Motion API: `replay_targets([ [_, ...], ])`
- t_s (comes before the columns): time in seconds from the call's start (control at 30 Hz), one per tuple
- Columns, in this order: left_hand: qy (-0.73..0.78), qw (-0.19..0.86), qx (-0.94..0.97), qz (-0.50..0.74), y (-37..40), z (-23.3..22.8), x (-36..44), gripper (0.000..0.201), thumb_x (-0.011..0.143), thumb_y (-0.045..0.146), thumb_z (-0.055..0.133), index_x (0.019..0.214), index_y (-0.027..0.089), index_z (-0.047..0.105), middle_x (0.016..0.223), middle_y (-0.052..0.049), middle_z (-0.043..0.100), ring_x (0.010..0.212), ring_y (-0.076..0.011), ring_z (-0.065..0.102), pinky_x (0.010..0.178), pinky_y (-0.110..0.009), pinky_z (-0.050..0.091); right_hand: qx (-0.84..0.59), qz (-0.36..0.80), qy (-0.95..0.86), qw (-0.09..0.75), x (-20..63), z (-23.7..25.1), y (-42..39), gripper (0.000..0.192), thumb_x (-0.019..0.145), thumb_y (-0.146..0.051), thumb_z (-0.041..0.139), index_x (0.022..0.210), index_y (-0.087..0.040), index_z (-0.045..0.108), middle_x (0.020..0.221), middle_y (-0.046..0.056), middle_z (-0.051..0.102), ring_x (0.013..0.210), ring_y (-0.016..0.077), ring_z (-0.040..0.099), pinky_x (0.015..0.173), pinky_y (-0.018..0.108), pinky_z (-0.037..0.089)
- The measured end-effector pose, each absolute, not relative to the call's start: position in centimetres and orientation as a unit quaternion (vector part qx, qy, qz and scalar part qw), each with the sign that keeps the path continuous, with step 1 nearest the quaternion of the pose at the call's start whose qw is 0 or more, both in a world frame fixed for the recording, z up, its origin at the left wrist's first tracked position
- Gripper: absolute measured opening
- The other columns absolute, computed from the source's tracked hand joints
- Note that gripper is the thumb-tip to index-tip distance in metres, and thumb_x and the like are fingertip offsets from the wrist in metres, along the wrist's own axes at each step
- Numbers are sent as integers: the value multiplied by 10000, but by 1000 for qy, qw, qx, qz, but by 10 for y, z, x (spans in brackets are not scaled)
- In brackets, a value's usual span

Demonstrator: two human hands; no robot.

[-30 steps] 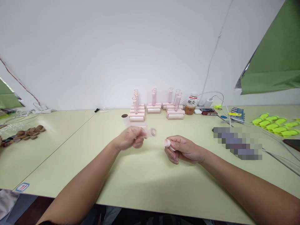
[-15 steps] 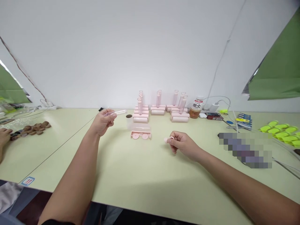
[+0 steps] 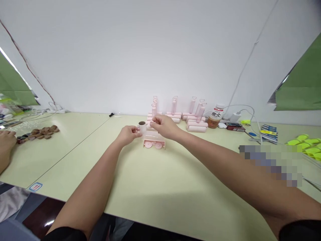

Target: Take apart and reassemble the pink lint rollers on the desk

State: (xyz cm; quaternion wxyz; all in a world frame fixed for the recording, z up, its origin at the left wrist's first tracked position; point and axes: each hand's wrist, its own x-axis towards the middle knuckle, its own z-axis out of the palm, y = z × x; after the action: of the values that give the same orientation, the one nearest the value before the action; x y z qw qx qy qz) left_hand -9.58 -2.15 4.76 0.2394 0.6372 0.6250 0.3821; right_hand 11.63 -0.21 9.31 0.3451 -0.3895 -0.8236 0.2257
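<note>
Now both arms reach forward over the desk (image 3: pixel 160 187), hands nearly meeting. The left hand (image 3: pixel 128 134) pinches a clear tube (image 3: pixel 142 128) by its end, level. The right hand (image 3: pixel 163 126) closes its fingertips on a small pink piece at the tube's other end, just above a pink base (image 3: pixel 154 144).

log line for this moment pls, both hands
left hand: holds clear tube | right hand: pinches at tube's end | pink tray: on table below hands
</note>
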Motion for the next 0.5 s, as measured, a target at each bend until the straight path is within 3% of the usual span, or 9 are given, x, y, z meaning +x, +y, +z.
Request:
replay_targets([
  [0.23, 621, 226, 670, 339, -19, 39, -93, 258, 638, 421, 695, 624, 176, 614, 586, 33, 519, 531, -111, 413, 518, -254, 308, -391, 142, -861, 291, 63, 97, 26, 108, 835, -233, 521, 759, -176, 571, 771, 31, 619, 701, 155, 510, 590, 261, 305],
  [0.5, 628, 195, 690, 303, -13, 35, -99, 212, 684, 397, 664, 715, 187, 670, 659, 6, 598, 561, -134, 478, 541, -270, 336, -413, 96, -877, 227, 49, 86, 32, 185, 867, -257, 496, 748, -171, 607, 742, 64, 647, 662, 169, 526, 568, 268, 300],
])
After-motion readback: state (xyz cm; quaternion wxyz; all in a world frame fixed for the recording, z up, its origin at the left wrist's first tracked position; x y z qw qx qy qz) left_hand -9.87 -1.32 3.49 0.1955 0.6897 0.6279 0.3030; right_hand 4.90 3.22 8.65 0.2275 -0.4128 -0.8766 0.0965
